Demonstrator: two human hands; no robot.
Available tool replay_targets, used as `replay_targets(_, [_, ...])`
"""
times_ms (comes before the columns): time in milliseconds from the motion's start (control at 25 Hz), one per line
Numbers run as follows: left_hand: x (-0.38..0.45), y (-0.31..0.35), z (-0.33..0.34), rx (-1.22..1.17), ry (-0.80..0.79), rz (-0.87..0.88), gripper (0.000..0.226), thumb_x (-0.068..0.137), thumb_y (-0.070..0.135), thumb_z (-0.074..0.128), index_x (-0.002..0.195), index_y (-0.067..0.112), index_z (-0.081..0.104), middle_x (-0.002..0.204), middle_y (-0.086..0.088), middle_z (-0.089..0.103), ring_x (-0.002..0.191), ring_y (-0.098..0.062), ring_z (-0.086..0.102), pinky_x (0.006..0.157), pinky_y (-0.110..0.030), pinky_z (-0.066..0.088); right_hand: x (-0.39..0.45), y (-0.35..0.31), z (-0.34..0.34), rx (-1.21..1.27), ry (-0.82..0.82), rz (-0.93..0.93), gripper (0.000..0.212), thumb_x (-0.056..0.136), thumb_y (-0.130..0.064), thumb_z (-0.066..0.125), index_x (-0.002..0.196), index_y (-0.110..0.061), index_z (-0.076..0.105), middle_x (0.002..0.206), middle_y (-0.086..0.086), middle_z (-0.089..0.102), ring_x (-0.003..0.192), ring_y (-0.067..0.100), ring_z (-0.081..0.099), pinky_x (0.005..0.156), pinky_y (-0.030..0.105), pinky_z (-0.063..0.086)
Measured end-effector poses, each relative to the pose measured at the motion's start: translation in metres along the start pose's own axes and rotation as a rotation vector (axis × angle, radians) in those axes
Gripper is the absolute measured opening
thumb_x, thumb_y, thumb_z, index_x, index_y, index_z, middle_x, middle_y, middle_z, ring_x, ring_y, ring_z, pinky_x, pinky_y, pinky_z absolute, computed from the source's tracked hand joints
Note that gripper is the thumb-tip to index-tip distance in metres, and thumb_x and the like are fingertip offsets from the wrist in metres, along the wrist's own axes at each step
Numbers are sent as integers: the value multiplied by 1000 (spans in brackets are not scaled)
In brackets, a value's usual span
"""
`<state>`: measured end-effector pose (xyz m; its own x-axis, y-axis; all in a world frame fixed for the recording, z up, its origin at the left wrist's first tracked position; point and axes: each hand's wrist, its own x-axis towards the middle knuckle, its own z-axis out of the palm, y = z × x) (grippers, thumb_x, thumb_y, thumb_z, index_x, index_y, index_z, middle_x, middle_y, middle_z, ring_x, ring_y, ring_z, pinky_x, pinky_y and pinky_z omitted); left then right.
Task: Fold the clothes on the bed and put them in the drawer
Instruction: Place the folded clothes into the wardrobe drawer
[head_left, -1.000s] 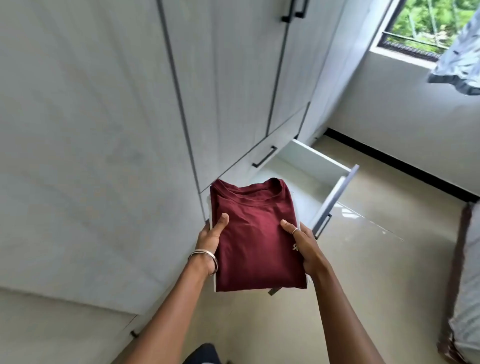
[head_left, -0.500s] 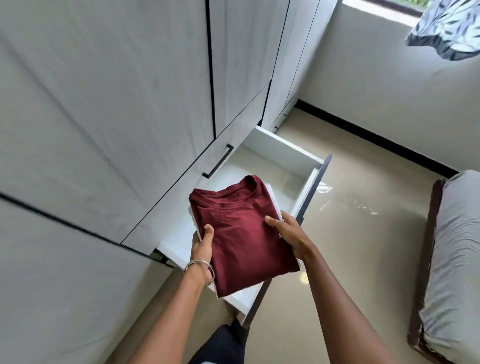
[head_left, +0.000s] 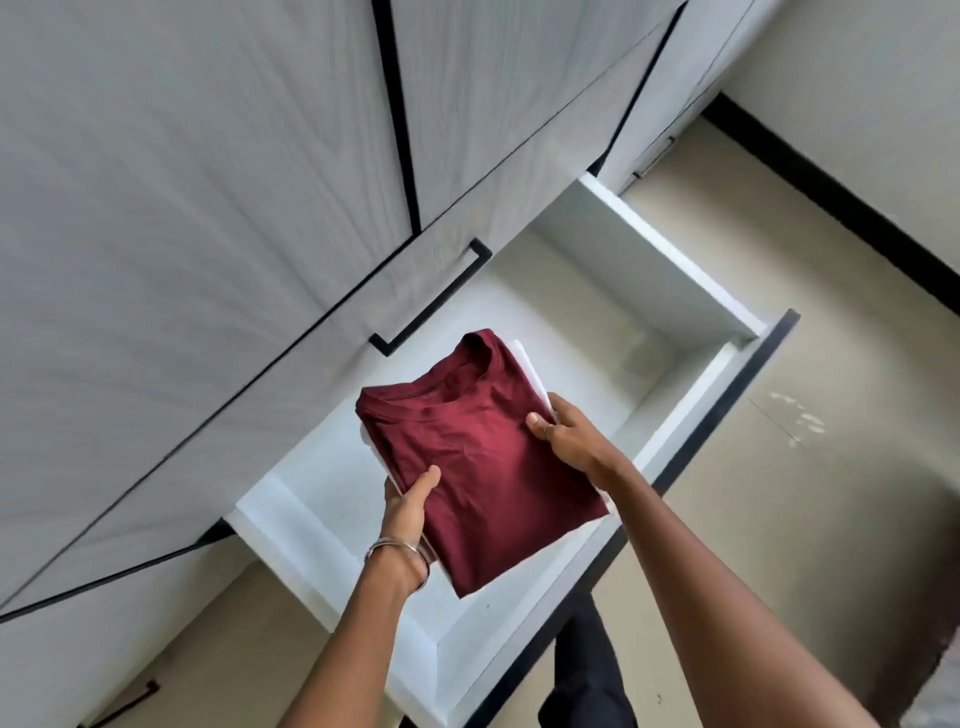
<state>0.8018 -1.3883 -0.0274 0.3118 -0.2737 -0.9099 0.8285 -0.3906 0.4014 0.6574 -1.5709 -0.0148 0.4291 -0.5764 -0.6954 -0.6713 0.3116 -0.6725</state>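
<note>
A folded maroon T-shirt (head_left: 478, 452) lies on top of a folded white garment (head_left: 532, 371), whose edge shows along the stack's right side. My left hand (head_left: 408, 512) grips the stack's near left edge, thumb on top, a metal bangle on the wrist. On the right edge, my right hand (head_left: 569, 436) holds the stack with the thumb on the shirt and the fingers beneath. The stack hangs over the open white drawer (head_left: 670, 270) of the wardrobe, above its near half. The drawer's inside looks bare where it shows.
Grey wardrobe doors (head_left: 208, 182) fill the left, with a shut drawer and its black handle (head_left: 431, 299) just above the open one. Beige tiled floor (head_left: 831, 467) lies to the right. My dark-trousered leg (head_left: 587, 670) stands by the drawer's front panel.
The view has tilted down and closer to the drawer. Both hands have carried the stack forward and lower, from in front of the wardrobe to over the open drawer.
</note>
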Motion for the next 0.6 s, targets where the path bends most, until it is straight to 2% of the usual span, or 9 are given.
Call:
replay_targets(120, [54,-6,48,-77,23,27,43,79,34,74,117,26,56,116,-9,68,101,-31,68,90,-58,51,75,15,-31,-104,15,-56,22,96,-34,57,115,-23,58,118,-1,66,110,21,61,103,46,46])
replay_targets(200, [89,-4,88,-74,60,67,51,74,46,71,119,27,54,119,-8,66,101,-29,68,89,-56,52,125,22,-57,-183,16,-90,38,97,-36,55,131,-18,53,131,-3,58,123,19,53,111,40,38])
replay_targets(240, [106,-3,108,-70,77,90,53,75,48,68,122,27,52,122,-7,65,102,-27,67,90,-55,52,147,21,-71,-217,-3,-104,39,100,-35,52,133,-15,50,132,-3,56,125,19,51,112,38,36])
replay_targets(320, [134,-2,148,-62,100,150,42,86,44,62,123,28,50,123,-4,63,104,-24,66,93,-51,52,185,20,-99,-277,-46,-149,36,103,-32,46,135,-15,48,134,2,56,129,23,49,113,40,35])
replay_targets(360, [141,2,160,-58,108,176,36,90,42,59,122,29,49,123,-3,62,103,-23,65,93,-49,53,197,17,-106,-289,-65,-154,41,104,-33,44,141,-15,44,142,2,51,135,22,44,117,38,29])
replay_targets(440, [160,3,183,-43,134,205,43,89,49,57,127,31,46,125,0,60,106,-20,64,93,-46,53,220,14,-123,-278,-81,-140,56,104,-40,41,153,-16,29,155,0,36,144,16,30,121,30,16])
replay_targets(480, [172,-1,191,-20,147,218,50,86,56,57,128,32,45,127,2,60,108,-19,63,94,-46,52,232,16,-131,-274,-83,-157,58,103,-43,40,154,-18,27,156,-1,34,145,15,28,120,27,13])
replay_targets(520, [179,-4,196,2,146,218,51,84,60,56,127,35,45,127,4,59,109,-19,63,93,-48,52,240,20,-136,-279,-70,-156,56,103,-44,40,153,-21,29,155,-1,37,143,16,31,119,26,15])
replay_targets(600, [193,-12,207,29,145,140,45,88,60,54,124,35,46,122,6,61,104,-19,64,89,-46,54,256,29,-145,-316,-41,-166,48,103,-48,39,148,-30,35,145,4,50,136,23,42,117,33,27])
